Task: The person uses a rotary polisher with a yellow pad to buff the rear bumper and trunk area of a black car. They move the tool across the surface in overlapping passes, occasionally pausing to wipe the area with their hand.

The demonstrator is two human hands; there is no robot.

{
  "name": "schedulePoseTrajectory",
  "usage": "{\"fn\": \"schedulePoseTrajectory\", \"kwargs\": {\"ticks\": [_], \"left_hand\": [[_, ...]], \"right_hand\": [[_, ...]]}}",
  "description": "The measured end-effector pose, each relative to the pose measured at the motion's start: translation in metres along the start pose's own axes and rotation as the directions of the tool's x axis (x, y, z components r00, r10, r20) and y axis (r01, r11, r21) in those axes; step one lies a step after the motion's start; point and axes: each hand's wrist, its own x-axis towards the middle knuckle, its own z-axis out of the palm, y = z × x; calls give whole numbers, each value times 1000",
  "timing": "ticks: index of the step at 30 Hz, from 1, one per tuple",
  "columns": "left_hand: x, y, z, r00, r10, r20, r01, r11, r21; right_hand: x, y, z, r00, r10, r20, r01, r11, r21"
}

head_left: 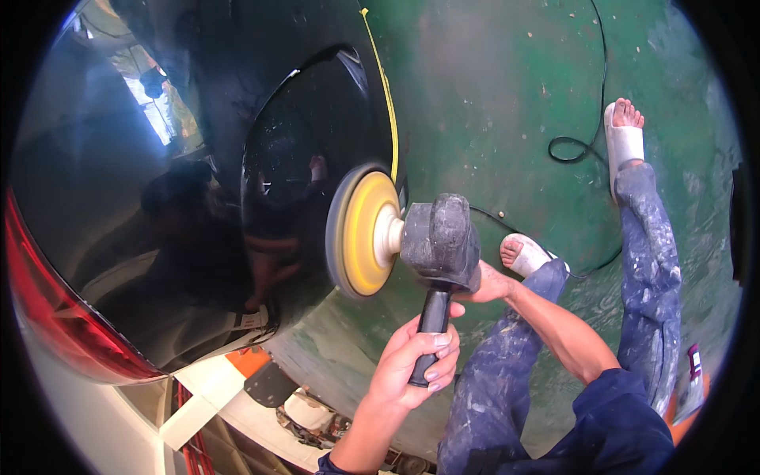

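I hold a grey rotary polisher (440,237) against a glossy black car body panel (301,174). Its yellow foam pad (362,231) is pressed flat on the panel's dark curved surface. My left hand (412,364) grips the black side handle (431,332) that points down from the tool's head. My right hand (484,283) is wrapped around the polisher's body behind the head, mostly hidden by the tool. My reflection shows in the black paint.
A red tail light (55,317) sits at the lower left. A yellow tape line (385,95) runs down the panel edge. A black power cord (571,146) loops over the green floor (491,87). My paint-spattered trouser legs (649,253) and white sandals (624,141) are at right.
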Motion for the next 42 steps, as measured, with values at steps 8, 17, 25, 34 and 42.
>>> {"fn": "schedulePoseTrajectory", "kwargs": {"ticks": [8, 17, 25, 34, 42], "left_hand": [[-88, -31, 31, 934, -33, -356, 42, 999, 19], [-129, -21, -51, 981, -85, -174, 115, 980, 165], [-16, 3, -5, 970, 148, 192, -113, 977, -179], [-41, -50, -63, 946, 138, 292, -85, 979, -185], [-85, -47, -75, 977, 155, 147, -163, 985, 50]], "right_hand": [[-3, -77, 136, 979, -135, 154, 73, 932, 356], [-2, -23, 112, 964, 229, 136, -245, 559, 792], [30, -68, -77, 939, 340, 55, -318, 917, -239], [21, -141, -84, 931, 362, 44, -320, 869, -378], [26, -131, -38, 984, 141, 109, -129, 986, -107]]}}
